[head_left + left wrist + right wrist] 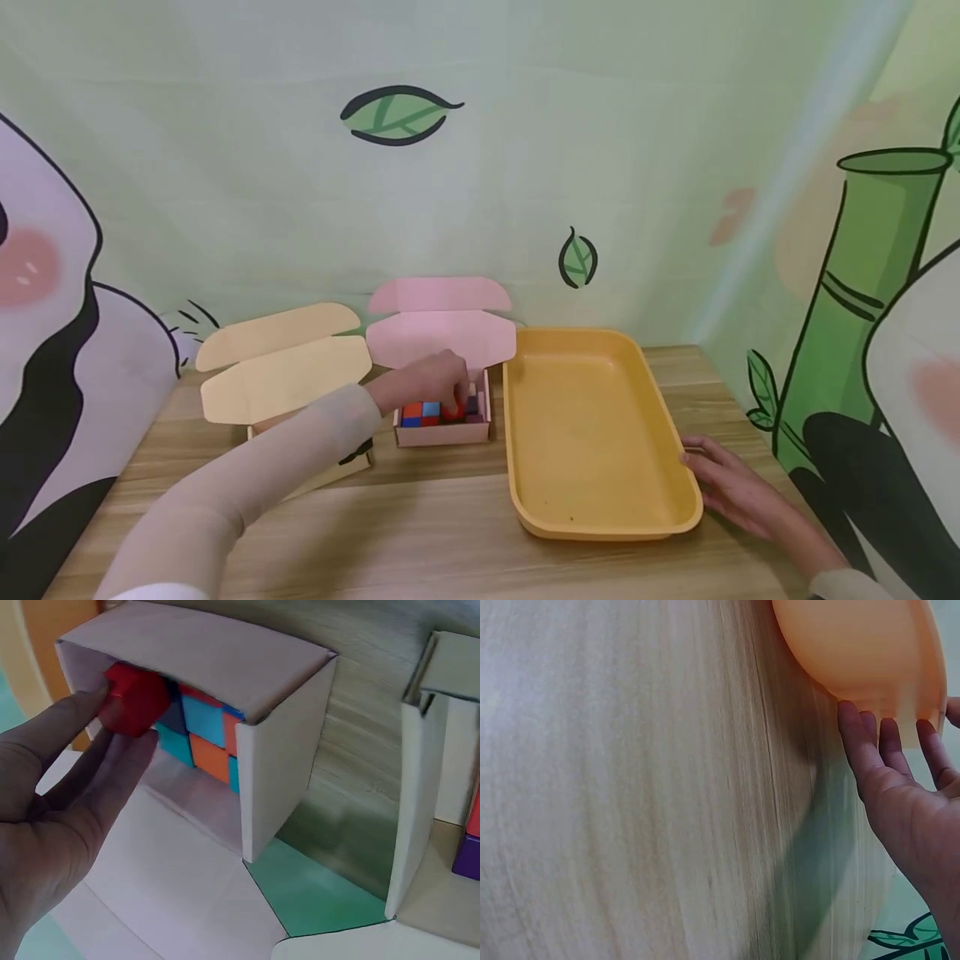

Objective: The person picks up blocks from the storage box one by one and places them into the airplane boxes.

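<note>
My left hand (431, 379) reaches over a small pink box (442, 435), its lid raised. Between thumb and fingers it pinches a red block (133, 699) with flat facets, at the box's opening. Beside that block, several blue, orange and teal blocks (204, 721) sit packed inside the box. On the right, my right hand (731, 487) touches the outer side of a yellow tray (678, 454). Its fingers (861, 750) are fairly straight and spread, their tips against the tray wall; the thumb is near the rim.
Left of the pink box stands a cream box (281, 379), lid up, partly covered by my left sleeve. Red and purple blocks (469, 855) show inside it. The wooden table (420, 533) ends at a printed cloth backdrop (637, 167) close behind the boxes and tray.
</note>
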`<control>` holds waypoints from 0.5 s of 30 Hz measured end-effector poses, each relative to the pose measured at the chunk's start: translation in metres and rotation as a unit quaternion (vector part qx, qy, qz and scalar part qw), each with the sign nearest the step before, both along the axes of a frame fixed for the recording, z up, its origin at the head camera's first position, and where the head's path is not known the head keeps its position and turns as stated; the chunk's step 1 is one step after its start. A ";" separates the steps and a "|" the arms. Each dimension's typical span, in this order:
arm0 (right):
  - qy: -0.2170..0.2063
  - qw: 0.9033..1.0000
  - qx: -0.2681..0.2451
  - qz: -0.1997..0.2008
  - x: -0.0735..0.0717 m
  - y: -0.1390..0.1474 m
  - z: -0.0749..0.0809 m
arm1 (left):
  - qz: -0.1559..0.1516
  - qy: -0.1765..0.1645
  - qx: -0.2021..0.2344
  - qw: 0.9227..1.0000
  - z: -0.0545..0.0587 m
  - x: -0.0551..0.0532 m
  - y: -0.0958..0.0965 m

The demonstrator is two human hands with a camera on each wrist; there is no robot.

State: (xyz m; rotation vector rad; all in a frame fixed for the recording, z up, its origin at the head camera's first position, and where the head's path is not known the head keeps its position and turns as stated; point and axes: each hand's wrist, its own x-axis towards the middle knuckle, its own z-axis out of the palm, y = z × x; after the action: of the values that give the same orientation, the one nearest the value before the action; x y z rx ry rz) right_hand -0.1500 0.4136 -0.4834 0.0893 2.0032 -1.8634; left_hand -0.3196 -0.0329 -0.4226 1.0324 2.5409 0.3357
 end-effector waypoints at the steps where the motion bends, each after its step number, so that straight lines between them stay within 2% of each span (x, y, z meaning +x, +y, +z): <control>1: 0.000 1.000 0.000 -0.001 0.000 0.000 0.000 | -0.004 0.002 -0.003 1.000 -0.001 -0.001 0.000; 9: 0.001 1.000 -0.003 -0.001 0.000 0.000 0.000 | -0.025 -0.013 -0.035 0.999 -0.009 0.000 0.001; 11: 0.000 1.000 0.000 -0.002 0.000 0.000 0.000 | -0.041 0.000 -0.044 0.998 -0.015 0.000 0.002; 15: 0.002 1.000 0.004 0.004 -0.001 0.000 0.001 | -0.099 0.047 -0.052 0.993 -0.024 0.003 0.002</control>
State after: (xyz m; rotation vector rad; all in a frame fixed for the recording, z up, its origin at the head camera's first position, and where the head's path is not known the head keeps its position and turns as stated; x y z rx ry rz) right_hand -0.1513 0.4140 -0.4826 0.0792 2.0111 -1.8511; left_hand -0.3170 -0.0306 -0.4470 1.2730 2.4806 0.1003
